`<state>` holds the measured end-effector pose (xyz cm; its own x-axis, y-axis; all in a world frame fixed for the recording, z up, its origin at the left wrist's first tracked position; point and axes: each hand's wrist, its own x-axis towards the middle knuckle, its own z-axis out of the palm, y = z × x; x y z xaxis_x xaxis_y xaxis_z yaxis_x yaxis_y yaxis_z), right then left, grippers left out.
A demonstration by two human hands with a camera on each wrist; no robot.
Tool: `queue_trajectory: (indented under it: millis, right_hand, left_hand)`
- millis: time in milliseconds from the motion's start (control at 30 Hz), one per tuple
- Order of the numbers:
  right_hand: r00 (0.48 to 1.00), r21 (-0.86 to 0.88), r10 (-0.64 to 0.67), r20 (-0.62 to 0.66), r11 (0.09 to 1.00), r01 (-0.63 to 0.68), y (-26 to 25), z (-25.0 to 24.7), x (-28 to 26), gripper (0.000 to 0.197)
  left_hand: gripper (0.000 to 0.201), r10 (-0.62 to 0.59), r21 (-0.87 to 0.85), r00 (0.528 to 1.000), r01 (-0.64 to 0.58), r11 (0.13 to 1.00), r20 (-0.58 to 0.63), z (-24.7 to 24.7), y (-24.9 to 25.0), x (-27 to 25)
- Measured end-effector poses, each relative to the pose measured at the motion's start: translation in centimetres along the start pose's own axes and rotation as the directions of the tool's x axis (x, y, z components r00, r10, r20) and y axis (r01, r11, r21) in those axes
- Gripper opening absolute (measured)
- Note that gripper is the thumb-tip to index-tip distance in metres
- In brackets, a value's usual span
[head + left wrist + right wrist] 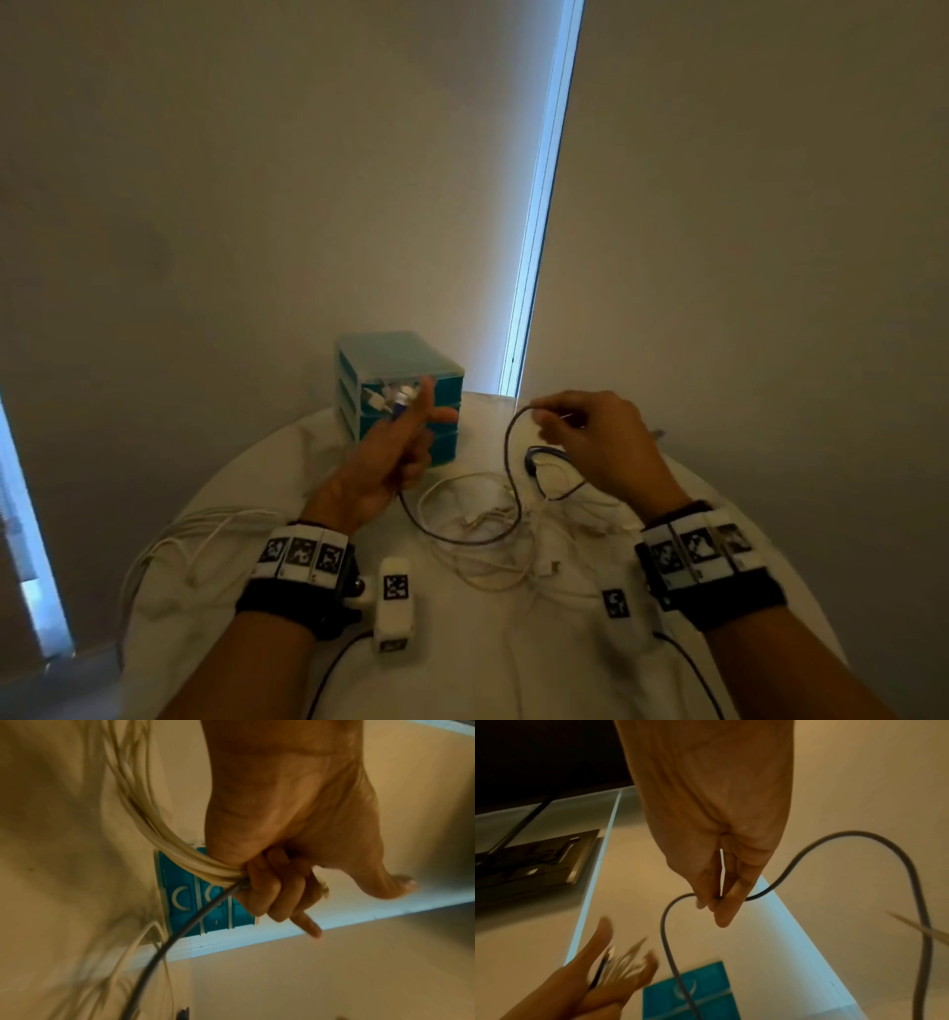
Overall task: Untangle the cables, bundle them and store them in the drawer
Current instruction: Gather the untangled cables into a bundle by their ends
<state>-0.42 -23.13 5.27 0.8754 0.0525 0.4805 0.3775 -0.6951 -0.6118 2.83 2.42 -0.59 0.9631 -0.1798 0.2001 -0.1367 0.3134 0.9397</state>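
My left hand (408, 452) is raised in front of the teal drawer unit (395, 370). Its lower fingers grip a bundle of white cables (159, 825) together with one end of a dark cable (509, 452), while index finger and thumb stick out. White connectors poke up above the fist. My right hand (544, 416) is held up to the right and pinches the dark cable (834, 835) further along. The cable sags in a loop to the table between both hands. The left wrist view shows the left hand (270, 888) closed round the strands and the dark cable (180, 933).
Loose white cables (477, 519) and a dark blue cable (547, 455) lie tangled on the round white table (462, 658). The bundle's white loops (169, 534) hang over the table's left edge. A wall and a bright window strip stand behind the drawer unit.
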Motion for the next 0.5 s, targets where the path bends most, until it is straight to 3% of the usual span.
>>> queue_trajectory:
  millis: [133,267,367,500]
  right_hand:
    - [1.0,-0.007,0.01,0.03,1.0,-0.01,0.3,5.4,-0.2,0.025]
    - [1.0,0.053,-0.005,-0.025,0.999,0.006,1.4,8.0,-0.3,0.02]
    - [0.997,0.122,0.024,-0.07,0.992,-0.015,2.3,8.3,-0.2,0.024]
    - [0.965,0.116,0.118,-0.235,0.989,-0.093,4.3,7.0,-0.4,0.022]
  left_hand:
    - [0.063,-0.053,0.306,0.996,0.028,0.952,0.074,1.6,-0.8,-0.4]
    - [0.044,0.013,0.469,0.996,-0.051,0.882,0.085,1.7,-1.4,-0.1]
    - [0.04,0.108,0.398,0.994,-0.094,0.913,-0.013,1.5,-1.6,0.4]
    - [0.032,0.199,0.018,0.966,-0.199,0.98,-0.167,0.1,-1.3,1.3]
